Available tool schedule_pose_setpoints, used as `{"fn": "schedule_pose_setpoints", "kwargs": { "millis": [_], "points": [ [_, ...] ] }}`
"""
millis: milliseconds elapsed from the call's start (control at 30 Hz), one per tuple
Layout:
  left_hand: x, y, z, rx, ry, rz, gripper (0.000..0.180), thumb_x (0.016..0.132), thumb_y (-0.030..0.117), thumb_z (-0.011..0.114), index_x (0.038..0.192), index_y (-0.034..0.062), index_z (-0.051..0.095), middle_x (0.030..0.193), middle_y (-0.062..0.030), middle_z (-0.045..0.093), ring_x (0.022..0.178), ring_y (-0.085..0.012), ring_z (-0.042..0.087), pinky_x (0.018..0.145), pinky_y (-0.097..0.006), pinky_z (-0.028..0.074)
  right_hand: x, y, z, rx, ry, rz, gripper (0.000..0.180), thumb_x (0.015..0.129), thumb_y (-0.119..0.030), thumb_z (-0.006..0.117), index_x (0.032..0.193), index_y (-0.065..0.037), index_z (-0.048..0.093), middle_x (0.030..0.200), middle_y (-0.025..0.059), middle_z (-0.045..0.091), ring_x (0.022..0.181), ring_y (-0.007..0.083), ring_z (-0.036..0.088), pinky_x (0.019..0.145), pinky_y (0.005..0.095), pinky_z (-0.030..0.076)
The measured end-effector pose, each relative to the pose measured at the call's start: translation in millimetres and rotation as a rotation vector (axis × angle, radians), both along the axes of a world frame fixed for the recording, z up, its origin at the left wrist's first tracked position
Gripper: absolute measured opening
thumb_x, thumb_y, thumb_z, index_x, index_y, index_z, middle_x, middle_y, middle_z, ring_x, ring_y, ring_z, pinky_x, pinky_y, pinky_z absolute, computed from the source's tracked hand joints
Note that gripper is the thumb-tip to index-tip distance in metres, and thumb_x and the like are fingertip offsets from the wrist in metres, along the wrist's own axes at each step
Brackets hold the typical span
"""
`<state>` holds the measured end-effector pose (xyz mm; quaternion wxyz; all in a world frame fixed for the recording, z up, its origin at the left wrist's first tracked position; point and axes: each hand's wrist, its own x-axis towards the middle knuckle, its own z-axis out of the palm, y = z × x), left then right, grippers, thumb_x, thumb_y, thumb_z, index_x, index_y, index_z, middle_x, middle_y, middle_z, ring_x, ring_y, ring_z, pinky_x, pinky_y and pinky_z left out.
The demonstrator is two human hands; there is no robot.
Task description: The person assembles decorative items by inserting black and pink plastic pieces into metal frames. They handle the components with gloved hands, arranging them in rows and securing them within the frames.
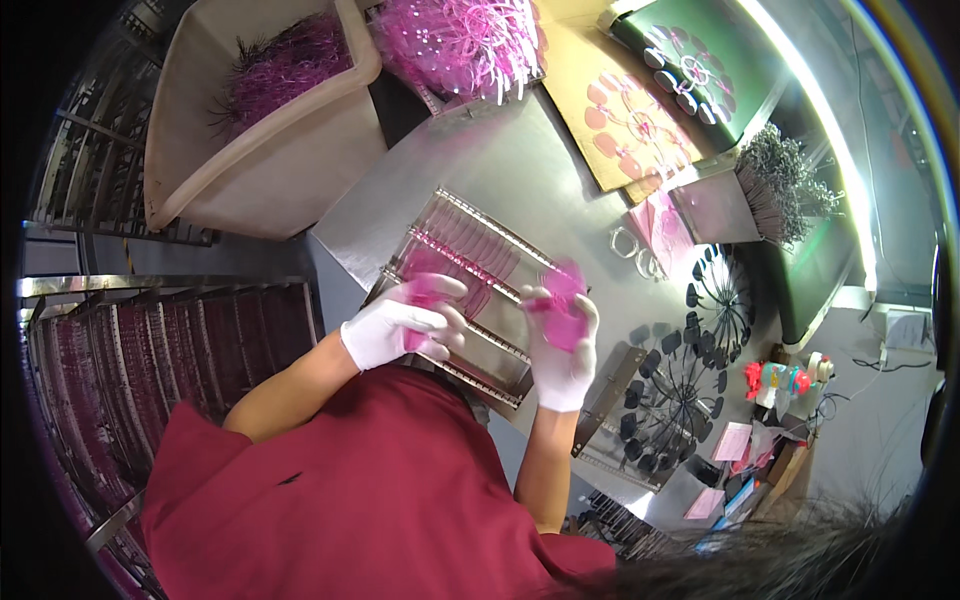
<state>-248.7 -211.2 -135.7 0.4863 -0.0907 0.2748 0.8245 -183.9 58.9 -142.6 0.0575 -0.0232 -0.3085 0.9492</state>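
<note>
My left hand, in a white glove, is closed with pink see-through film showing between its fingers. My right hand, also gloved, grips a pink see-through lens-shaped piece, held up with its rounded end above the fingers. Both hands are over the near part of a metal slotted rack. Rows of thin clear and pinkish lens-shaped pieces stand upright in the rack's far part. Motion blurs the left fingers, and the exact outline of their piece is unclear.
On the steel table lie a pile of pink strips and round racks of dark discs. A large pale bin stands at the far left, a box of thin wires at the right. Shelving with dark red trays is at the left.
</note>
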Motion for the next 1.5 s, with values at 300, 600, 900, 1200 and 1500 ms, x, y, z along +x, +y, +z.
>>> {"fn": "schedule_pose_setpoints", "kwargs": {
  "millis": [300,600,900,1200,1500],
  "points": [
    [13,-62,7,-0.205,-0.017,0.348,0.051,0.096,0.001,0.067,0.146,0.0046,0.056,0.114,-0.0178,0.074,0.101,-0.0313,0.075,0.079,-0.041,0.063,-31,-25,-49,1.267,-0.049,-0.062,0.045,0.079,-0.011,0.087,0.121,-0.009,0.072,0.109,0.0019,0.076,0.107,0.0126,0.070,0.136,0.0560,0.008],
    [18,-51,-1,-0.181,0.001,0.349,0.054,0.095,0.001,0.067,0.148,0.0039,0.055,0.114,-0.0187,0.073,0.101,-0.0338,0.075,0.078,-0.042,0.064,-28,-30,-20,1.759,0.064,-0.029,0.046,0.075,-0.014,0.089,0.117,-0.011,0.070,0.114,0.0066,0.074,0.106,0.0253,0.072,0.130,0.0657,0.024],
    [15,-49,4,-0.196,0.038,0.321,0.051,0.096,0.003,0.068,0.146,0.0032,0.055,0.115,-0.0162,0.075,0.098,-0.0294,0.076,0.077,-0.041,0.064,-18,-29,-39,1.664,0.012,-0.081,0.053,0.071,-0.017,0.092,0.120,-0.015,0.072,0.119,0.0073,0.072,0.125,0.0287,0.066,0.127,0.0751,0.017],
    [10,-45,22,-0.233,0.145,0.224,0.041,0.109,0.015,0.060,0.148,0.0039,0.052,0.114,-0.0173,0.074,0.100,-0.0285,0.077,0.078,-0.039,0.065,17,32,-24,1.834,-0.113,0.133,0.075,0.084,-0.035,0.086,0.152,-0.016,0.062,0.154,0.0202,0.059,0.156,0.0475,0.037,0.126,0.0755,0.010],
    [0,74,40,-0.379,0.707,-0.322,0.142,0.073,0.003,0.094,0.171,-0.0007,-0.009,0.152,-0.0259,0.052,0.137,-0.0289,0.057,0.110,-0.035,0.051,31,-18,85,1.858,0.208,0.251,0.078,0.079,-0.041,0.088,0.139,-0.002,0.059,0.151,0.0223,0.055,0.149,0.0466,0.043,0.123,0.0732,0.025]
  ]
}}
